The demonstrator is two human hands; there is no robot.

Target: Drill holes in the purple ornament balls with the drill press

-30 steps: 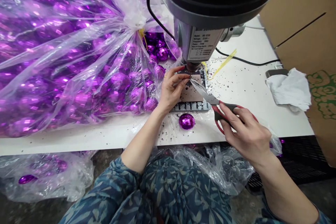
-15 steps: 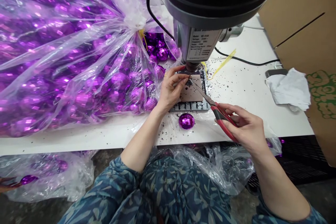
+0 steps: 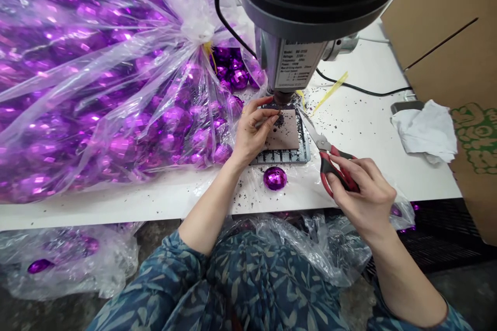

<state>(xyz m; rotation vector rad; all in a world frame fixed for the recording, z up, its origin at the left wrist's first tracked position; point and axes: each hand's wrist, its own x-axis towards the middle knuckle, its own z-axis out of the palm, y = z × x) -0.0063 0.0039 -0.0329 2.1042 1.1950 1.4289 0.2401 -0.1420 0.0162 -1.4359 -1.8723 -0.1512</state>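
My left hand (image 3: 252,132) is over a small drilled board (image 3: 288,137), just below the chuck (image 3: 282,97) of a bench drill. Its thumb and fingertips pinch together at the chuck; whatever they hold is too small and dark to make out. My right hand (image 3: 365,191) grips red-and-black-handled scissors (image 3: 322,143), their tips pointing toward the drill, a little right of the board and apart from my left fingers. In front of the slotted metal base (image 3: 285,156) lies a shiny purple faceted ornament (image 3: 275,178).
A large clear bag (image 3: 128,114) of purple ornaments fills the table's left side. The drill's motor housing (image 3: 318,5) hangs overhead. Dark shavings and a yellow strip (image 3: 331,93) lie around the base. At right are crumpled white tissue (image 3: 425,129) and a cardboard box (image 3: 438,26).
The scissors have drawn back right from my left fingertips, and their handles have spread. My left hand keeps its pinch. At far left, another person's hand has left view; a purple ornament remains there.
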